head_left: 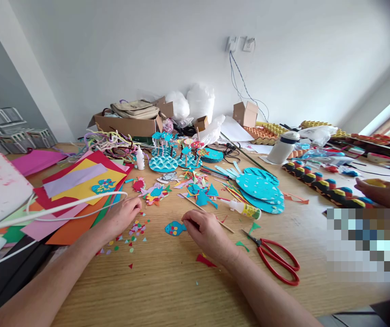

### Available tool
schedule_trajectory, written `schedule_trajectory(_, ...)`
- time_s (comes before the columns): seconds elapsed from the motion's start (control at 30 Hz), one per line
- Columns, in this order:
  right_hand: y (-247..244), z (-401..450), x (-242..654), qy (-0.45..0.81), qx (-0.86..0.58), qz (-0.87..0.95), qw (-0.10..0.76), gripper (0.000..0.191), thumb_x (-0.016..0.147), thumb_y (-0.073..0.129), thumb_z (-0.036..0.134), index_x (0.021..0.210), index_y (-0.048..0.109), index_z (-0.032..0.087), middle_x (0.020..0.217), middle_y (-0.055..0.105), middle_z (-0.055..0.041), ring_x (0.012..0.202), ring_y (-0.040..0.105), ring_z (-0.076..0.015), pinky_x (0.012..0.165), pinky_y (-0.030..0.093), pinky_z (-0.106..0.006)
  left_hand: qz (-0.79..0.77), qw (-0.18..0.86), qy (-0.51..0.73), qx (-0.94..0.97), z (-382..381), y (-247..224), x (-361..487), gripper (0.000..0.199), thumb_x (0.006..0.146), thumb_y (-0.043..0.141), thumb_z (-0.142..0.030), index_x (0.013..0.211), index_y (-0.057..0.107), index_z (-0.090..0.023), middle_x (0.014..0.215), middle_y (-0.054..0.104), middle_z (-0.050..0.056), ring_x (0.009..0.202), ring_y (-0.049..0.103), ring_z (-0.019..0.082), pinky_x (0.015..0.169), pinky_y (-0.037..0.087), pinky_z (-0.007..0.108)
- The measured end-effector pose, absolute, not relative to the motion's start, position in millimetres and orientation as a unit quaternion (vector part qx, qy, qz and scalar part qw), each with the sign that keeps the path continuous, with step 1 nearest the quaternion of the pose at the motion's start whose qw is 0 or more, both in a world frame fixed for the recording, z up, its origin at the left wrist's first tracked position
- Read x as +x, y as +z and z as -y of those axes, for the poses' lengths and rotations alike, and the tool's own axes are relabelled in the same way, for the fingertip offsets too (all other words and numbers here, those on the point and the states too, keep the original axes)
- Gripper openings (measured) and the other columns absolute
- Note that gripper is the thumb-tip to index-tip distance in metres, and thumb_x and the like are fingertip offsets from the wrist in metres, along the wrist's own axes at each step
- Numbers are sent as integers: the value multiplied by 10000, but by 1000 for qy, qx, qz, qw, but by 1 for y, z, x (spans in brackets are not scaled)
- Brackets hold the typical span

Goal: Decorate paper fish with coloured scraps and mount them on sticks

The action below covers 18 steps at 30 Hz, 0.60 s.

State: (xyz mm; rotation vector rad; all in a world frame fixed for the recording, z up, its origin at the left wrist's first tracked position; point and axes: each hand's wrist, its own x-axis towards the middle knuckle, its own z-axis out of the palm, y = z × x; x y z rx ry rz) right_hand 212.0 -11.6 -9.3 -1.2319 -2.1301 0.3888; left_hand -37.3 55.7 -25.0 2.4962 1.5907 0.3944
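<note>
A small blue paper fish (173, 228) with coloured dots lies on the wooden table. My right hand (205, 232) is closed with its fingertips at the fish's tail. My left hand (124, 217) is closed too, its fingers bent together above a scatter of small paper dots (139, 229); whether a dot is between them is hidden. Beyond the hands lie more decorated paper fish (155, 194). A thin wooden stick (224, 225) runs behind my right hand. Red-handled scissors (276, 259) rest to the right, near a glue bottle (245, 209) lying on its side.
Coloured paper sheets (75, 190) and a white cable (79, 209) are at left. Blue wavy-based models (163, 161), an upright white bottle (140, 159) and blue paper-covered pieces (261, 186) stand or lie farther back. Another person's hand (385, 193) is at right, beside painted egg-carton strips (320, 184).
</note>
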Motion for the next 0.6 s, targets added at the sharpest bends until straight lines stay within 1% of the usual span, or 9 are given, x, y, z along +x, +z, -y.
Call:
schedule_trajectory(0.17,-7,12,212,150,-470,812,312,162,793,454,96,741,592,162,717,619,-29,662,544,-122,589,385,-213,-534,75,126,833,-56,-26,-40,142,768,360,-168,672,455,-210,619,513,-30,577,458,143,549,312,245)
schedule_trajectory(0.33,-9,12,211,152,-471,815,302,150,790,463,90,742,588,157,720,618,-29,668,544,-121,593,381,-209,-494,92,121,856,-50,-21,-32,150,752,409,-129,718,530,-210,757,583,-10,696,524,148,633,357,243)
schedule_trajectory(0.4,-10,12,211,153,-468,818,298,148,791,462,86,742,583,155,717,614,-25,665,543,-117,595,378,-206,-477,104,113,865,-45,-19,-26,148,751,431,-129,711,550,-206,770,585,-5,718,534,148,643,366,239)
schedule_trajectory(0.6,-11,12,211,154,-465,818,301,150,791,463,83,739,585,152,713,611,-25,657,542,-113,594,380,-204,-475,115,100,867,-34,-12,-13,110,717,464,-116,680,533,-193,745,559,8,710,522,163,612,360,255)
